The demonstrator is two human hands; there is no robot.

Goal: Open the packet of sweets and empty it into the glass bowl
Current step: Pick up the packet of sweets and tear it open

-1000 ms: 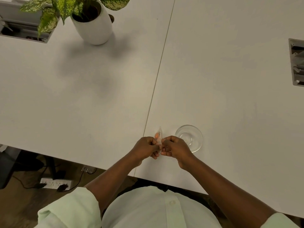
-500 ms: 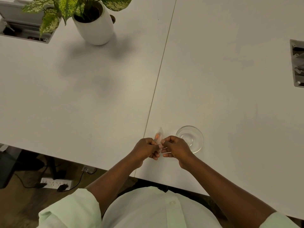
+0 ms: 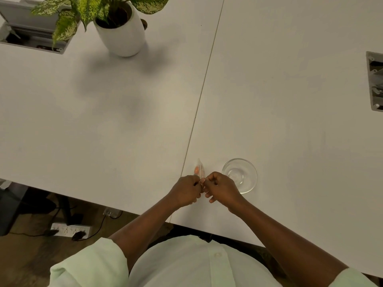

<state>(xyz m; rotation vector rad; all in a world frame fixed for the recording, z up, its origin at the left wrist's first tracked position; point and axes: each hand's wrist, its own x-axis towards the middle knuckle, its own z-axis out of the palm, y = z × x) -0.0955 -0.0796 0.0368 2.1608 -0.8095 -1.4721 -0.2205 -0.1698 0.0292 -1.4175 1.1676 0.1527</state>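
A small clear packet of sweets [image 3: 199, 170], with orange pieces inside, sticks up between my two hands near the front edge of the white table [image 3: 124, 121]. My left hand [image 3: 185, 191] pinches its near end from the left and my right hand [image 3: 220, 188] pinches the same end from the right, fingertips almost touching. The packet's near end is hidden by my fingers. A small glass bowl [image 3: 246, 186] stands on the table just right of my right hand, with nothing visible in it.
A potted plant in a white pot [image 3: 122, 32] stands at the far left. Open cable hatches lie at the far left corner [image 3: 31, 34] and at the right edge [image 3: 375, 81]. A seam [image 3: 204, 85] splits the two tabletops. A power strip [image 3: 70, 229] lies on the floor.
My hands and the packet stay in nearly the same spot beside the bowl. The right hand's fingers have shifted slightly at the packet's near end.
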